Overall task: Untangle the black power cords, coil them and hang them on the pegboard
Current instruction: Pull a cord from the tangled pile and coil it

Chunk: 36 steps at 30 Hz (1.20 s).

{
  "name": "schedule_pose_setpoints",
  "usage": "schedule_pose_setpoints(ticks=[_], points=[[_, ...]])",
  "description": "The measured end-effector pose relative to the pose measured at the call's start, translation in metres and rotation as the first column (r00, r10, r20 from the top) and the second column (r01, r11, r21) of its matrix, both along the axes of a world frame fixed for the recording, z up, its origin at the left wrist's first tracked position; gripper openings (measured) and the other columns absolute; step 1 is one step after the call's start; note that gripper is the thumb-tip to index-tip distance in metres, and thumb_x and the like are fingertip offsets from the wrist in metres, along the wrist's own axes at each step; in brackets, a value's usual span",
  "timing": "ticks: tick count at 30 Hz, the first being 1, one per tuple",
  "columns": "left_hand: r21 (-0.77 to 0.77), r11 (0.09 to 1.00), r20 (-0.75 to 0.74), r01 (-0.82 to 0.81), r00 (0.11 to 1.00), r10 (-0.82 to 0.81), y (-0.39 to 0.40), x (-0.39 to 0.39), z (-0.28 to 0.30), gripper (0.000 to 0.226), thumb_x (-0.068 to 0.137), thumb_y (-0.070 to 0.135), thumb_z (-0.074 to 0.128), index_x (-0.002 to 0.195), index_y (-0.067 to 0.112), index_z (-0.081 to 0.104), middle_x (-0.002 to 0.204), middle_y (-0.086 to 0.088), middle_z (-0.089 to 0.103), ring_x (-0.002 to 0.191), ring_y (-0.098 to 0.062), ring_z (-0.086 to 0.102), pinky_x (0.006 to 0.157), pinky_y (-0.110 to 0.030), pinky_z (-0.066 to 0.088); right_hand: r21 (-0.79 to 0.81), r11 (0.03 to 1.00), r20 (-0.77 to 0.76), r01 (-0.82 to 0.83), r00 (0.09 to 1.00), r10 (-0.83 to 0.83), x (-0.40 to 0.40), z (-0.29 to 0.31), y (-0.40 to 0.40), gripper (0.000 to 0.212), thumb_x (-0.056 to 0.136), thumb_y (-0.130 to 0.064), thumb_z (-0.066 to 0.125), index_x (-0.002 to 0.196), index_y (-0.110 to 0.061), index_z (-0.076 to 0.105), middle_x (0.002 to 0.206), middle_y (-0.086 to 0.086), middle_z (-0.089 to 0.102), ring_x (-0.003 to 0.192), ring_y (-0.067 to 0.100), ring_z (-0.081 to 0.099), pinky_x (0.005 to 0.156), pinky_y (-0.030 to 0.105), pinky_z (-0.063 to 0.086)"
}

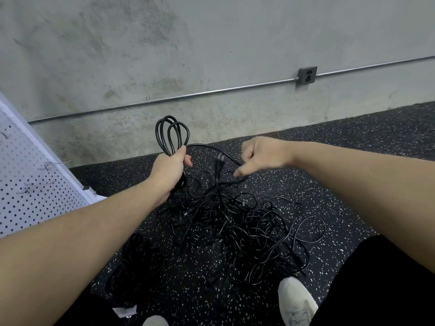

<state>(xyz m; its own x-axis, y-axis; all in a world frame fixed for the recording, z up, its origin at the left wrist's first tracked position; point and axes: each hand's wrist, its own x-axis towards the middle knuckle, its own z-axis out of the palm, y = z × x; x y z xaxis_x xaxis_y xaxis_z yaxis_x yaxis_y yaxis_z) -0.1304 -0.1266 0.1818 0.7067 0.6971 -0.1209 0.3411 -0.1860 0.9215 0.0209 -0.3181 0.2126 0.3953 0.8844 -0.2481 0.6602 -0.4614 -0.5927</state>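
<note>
Left hand (170,169) grip clamped round coiled cord (171,135), right hand (261,156) grip pinching its trailing strand (211,148)

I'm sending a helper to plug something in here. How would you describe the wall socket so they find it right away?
Start at the bare concrete wall facing the person and follow the thin metal conduit that runs along it low down, above the speckled floor. Toward the right, the pipe meets a small grey socket box. It is the only boxy fitting on that line.
</note>
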Motion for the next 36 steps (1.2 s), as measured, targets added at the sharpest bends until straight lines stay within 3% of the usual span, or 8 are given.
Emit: schedule_pose_setpoints(ticks=[6, 11, 14, 19, 25, 28, 32, 36], points=[[0.028, 0.997, 0.090, 0.069, 0.993, -0.071, -0.007, 0.001, 0.005, 0.056, 0.108, 0.046, 0.041, 0.068, 0.014, 0.064, 0.119, 0.020, 0.070, 0.125, -0.014, 0.052, 0.106, -0.038, 0.027, -0.408, 0.908, 0.403, -0.092, 0.874, 0.270, -0.013, -0.010, 0.011, 0.035, 0.075, -0.053, 0.080, 0.068, -0.033, 0.053, 0.128, -0.004, 0.058, 0.126, 0.020, 0.038, 0.117, 0.058, 0.017], [0.025, 0.975, 0.118, 0.223, 0.968, -0.224, -0.012, -0.002, 0.005, 0.058, 0.105, 0.053, 0.042, 0.059, 0.026, 0.066, 0.118, 0.023, 0.072, 0.135, -0.051, 0.043, 0.118, -0.069, 0.025, 0.027, 0.997, 0.269, 0.076, 0.960, -0.080, -0.009, -0.017, 0.009, 0.053, 0.081, -0.036, 0.082, 0.114, -0.022, 0.043, 0.123, 0.002, 0.049, 0.121, 0.027, 0.048, 0.108, 0.048, 0.040], [0.026, 0.950, 0.116, 0.311, 0.943, -0.312, -0.021, 0.000, 0.004, 0.054, 0.106, 0.048, 0.045, 0.063, 0.023, 0.066, 0.117, 0.018, 0.074, 0.103, -0.044, 0.063, 0.107, -0.059, 0.040, 0.194, 0.967, 0.008, 0.166, 0.985, -0.171, -0.015, -0.014, 0.018, 0.068, 0.087, -0.038, 0.078, 0.140, -0.016, 0.043, 0.140, 0.005, 0.051, 0.124, 0.023, 0.051, 0.107, 0.034, 0.041], [-0.048, 0.951, 0.097, 0.307, 0.949, -0.302, -0.031, 0.003, 0.005, 0.049, 0.108, 0.042, 0.043, 0.074, 0.010, 0.060, 0.064, 0.017, 0.069, 0.056, -0.011, 0.045, 0.067, -0.031, 0.040, 0.116, 0.982, -0.128, 0.151, 0.982, -0.136, -0.016, -0.016, 0.017, 0.030, 0.100, -0.044, 0.057, 0.099, -0.014, 0.059, 0.088, 0.000, 0.077, 0.073, 0.016, 0.063, 0.076, 0.031, 0.048], [-0.037, 0.972, 0.023, 0.231, 0.973, -0.230, -0.023, 0.003, 0.009, 0.051, 0.099, 0.055, 0.056, 0.091, 0.011, 0.080, 0.106, -0.022, 0.072, 0.093, -0.027, 0.071, 0.098, -0.050, 0.046, 0.291, 0.927, -0.258, 0.238, 0.952, -0.164, -0.006, -0.001, 0.001, 0.025, 0.098, -0.045, 0.061, 0.086, -0.023, 0.066, 0.059, -0.007, 0.050, 0.050, 0.006, 0.043, 0.058, 0.020, 0.040], [-0.060, 0.974, -0.110, 0.217, 0.969, -0.222, -0.018, -0.002, 0.012, 0.029, 0.092, 0.054, 0.067, 0.089, 0.030, 0.083, 0.072, -0.009, 0.052, 0.062, -0.023, 0.052, 0.059, -0.033, 0.044, 0.387, 0.871, -0.334, 0.303, 0.926, -0.174, -0.005, 0.004, 0.004, 0.018, 0.097, -0.039, 0.064, 0.108, -0.026, 0.071, 0.067, -0.001, 0.050, 0.057, 0.009, 0.046, 0.062, 0.024, 0.039], [-0.053, 0.934, -0.110, 0.352, 0.928, -0.356, -0.023, 0.001, 0.015, 0.047, 0.104, 0.043, 0.053, 0.084, 0.008, 0.077, 0.059, 0.010, 0.056, 0.048, -0.009, 0.040, 0.053, -0.028, 0.032, 0.569, 0.717, -0.325, 0.403, 0.911, -0.254, -0.014, 0.011, 0.013, 0.014, 0.091, -0.034, 0.074, 0.097, -0.021, 0.073, 0.056, -0.006, 0.056, 0.051, 0.012, 0.049, 0.047, 0.023, 0.041], [-0.146, 0.854, 0.015, 0.500, 0.864, -0.503, -0.038, 0.005, 0.016, 0.051, 0.109, 0.036, 0.036, 0.064, 0.013, 0.041, 0.108, -0.005, 0.078, 0.049, -0.014, 0.031, 0.053, -0.032, 0.024, 0.653, 0.600, -0.201, 0.463, 0.869, -0.452, -0.015, 0.012, 0.020, 0.047, 0.081, -0.052, 0.079, 0.071, -0.017, 0.050, 0.056, -0.003, 0.048, 0.049, 0.012, 0.042, 0.049, 0.030, 0.036]])
